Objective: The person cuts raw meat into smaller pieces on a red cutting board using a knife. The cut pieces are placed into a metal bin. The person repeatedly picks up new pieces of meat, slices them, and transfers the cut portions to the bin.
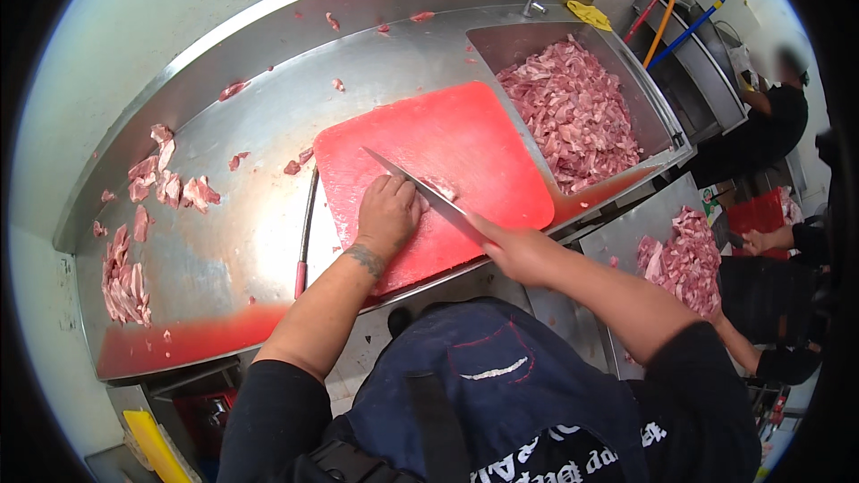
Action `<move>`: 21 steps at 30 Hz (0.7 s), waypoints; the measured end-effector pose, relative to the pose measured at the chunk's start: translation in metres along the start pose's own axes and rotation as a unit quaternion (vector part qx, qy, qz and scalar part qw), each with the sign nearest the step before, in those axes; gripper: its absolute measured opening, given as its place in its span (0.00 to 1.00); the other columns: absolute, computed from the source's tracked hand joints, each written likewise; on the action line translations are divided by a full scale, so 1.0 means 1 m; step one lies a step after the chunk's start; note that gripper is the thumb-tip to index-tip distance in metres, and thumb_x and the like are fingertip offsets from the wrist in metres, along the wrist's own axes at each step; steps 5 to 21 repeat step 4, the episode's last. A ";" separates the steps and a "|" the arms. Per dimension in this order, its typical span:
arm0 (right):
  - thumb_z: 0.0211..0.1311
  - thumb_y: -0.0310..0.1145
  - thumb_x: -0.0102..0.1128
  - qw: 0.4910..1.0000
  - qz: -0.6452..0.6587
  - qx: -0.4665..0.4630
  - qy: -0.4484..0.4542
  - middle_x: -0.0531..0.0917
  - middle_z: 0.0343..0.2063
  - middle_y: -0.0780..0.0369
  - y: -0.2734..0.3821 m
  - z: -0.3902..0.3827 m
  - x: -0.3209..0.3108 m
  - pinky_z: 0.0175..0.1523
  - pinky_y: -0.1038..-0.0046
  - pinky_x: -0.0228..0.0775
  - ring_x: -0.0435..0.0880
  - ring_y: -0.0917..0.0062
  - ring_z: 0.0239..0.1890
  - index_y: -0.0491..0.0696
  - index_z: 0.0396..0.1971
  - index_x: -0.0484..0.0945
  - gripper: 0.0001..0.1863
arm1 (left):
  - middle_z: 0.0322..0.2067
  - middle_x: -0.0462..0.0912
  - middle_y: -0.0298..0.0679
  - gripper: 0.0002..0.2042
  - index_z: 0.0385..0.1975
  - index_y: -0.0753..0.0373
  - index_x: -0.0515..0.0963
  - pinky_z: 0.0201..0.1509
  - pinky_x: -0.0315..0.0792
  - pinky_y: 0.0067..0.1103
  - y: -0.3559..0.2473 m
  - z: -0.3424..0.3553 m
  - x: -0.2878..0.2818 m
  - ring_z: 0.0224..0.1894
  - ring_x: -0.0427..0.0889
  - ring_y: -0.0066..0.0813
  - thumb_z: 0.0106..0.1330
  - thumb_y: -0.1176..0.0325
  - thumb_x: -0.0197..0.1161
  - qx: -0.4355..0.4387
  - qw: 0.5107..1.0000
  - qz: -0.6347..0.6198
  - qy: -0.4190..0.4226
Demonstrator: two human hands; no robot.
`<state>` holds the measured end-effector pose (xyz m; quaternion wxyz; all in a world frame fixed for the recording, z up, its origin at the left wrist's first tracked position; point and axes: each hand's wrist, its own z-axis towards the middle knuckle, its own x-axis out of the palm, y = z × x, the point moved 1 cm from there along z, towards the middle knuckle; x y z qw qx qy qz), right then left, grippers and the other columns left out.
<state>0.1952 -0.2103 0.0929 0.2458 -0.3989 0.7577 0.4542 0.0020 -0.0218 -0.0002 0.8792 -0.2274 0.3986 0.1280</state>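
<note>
A red cutting board (501, 143) lies on the steel counter. My right hand (523, 255) is wrapped round the handle of a long kitchen knife (407, 175), whose blade points up and left across the board. Beneath and beside the blade is a small piece of raw meat (440, 188). The curled fingers of my left hand (390, 212) hold this meat down, close to the blade; part of it is hidden under them. Left of the board rests a sharpening steel (307, 224) with a red handle.
Cut meat (573, 116) fills a steel sink (658, 139) at the right. More meat strips (125, 282) lie at the counter's left end, with scraps around. Reddish liquid pools along the front edge. At far right, other people work beside another meat pile (684, 259).
</note>
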 end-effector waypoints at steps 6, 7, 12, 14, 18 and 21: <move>0.83 0.45 0.54 0.999 -0.015 -0.044 -0.028 0.85 0.55 0.39 0.044 0.097 -0.016 0.62 0.52 0.78 0.87 0.46 0.54 0.59 0.86 0.48 0.40 | 0.42 0.86 0.44 0.08 0.37 0.62 0.84 0.56 0.79 0.37 0.003 -0.002 0.001 0.47 0.83 0.47 0.59 0.71 0.73 0.021 1.000 -0.008 0.016; 0.83 0.45 0.54 0.999 -0.015 -0.044 -0.028 0.85 0.55 0.39 0.044 0.097 -0.016 0.62 0.52 0.78 0.87 0.46 0.54 0.59 0.86 0.48 0.40 | 0.42 0.86 0.44 0.08 0.37 0.62 0.84 0.56 0.79 0.37 0.003 -0.002 0.001 0.47 0.83 0.47 0.59 0.71 0.73 0.021 1.000 -0.008 0.016; 0.83 0.45 0.54 0.999 -0.015 -0.044 -0.028 0.85 0.55 0.39 0.044 0.097 -0.016 0.62 0.52 0.78 0.87 0.46 0.54 0.59 0.86 0.48 0.40 | 0.42 0.86 0.44 0.08 0.37 0.62 0.84 0.56 0.79 0.37 0.003 -0.002 0.001 0.47 0.83 0.47 0.59 0.71 0.73 0.021 1.000 -0.008 0.016; 0.83 0.45 0.54 0.999 -0.015 -0.044 -0.028 0.85 0.55 0.39 0.044 0.097 -0.016 0.62 0.52 0.78 0.87 0.46 0.54 0.59 0.86 0.48 0.40 | 0.42 0.86 0.44 0.08 0.37 0.62 0.84 0.56 0.79 0.37 0.003 -0.002 0.001 0.47 0.83 0.47 0.59 0.71 0.73 0.021 1.000 -0.008 0.016; 0.83 0.45 0.54 0.999 -0.015 -0.044 -0.028 0.85 0.55 0.39 0.044 0.097 -0.016 0.62 0.52 0.78 0.87 0.46 0.54 0.59 0.86 0.48 0.40 | 0.42 0.86 0.44 0.08 0.37 0.62 0.84 0.56 0.79 0.37 0.003 -0.002 0.001 0.47 0.83 0.47 0.59 0.71 0.73 0.021 1.000 -0.008 0.016; 0.83 0.45 0.54 0.999 -0.015 -0.044 -0.028 0.85 0.55 0.39 0.044 0.097 -0.016 0.62 0.52 0.78 0.87 0.46 0.54 0.59 0.86 0.48 0.40 | 0.42 0.86 0.44 0.08 0.37 0.62 0.84 0.56 0.79 0.37 0.003 -0.002 0.001 0.47 0.83 0.47 0.59 0.71 0.73 0.021 1.000 -0.008 0.016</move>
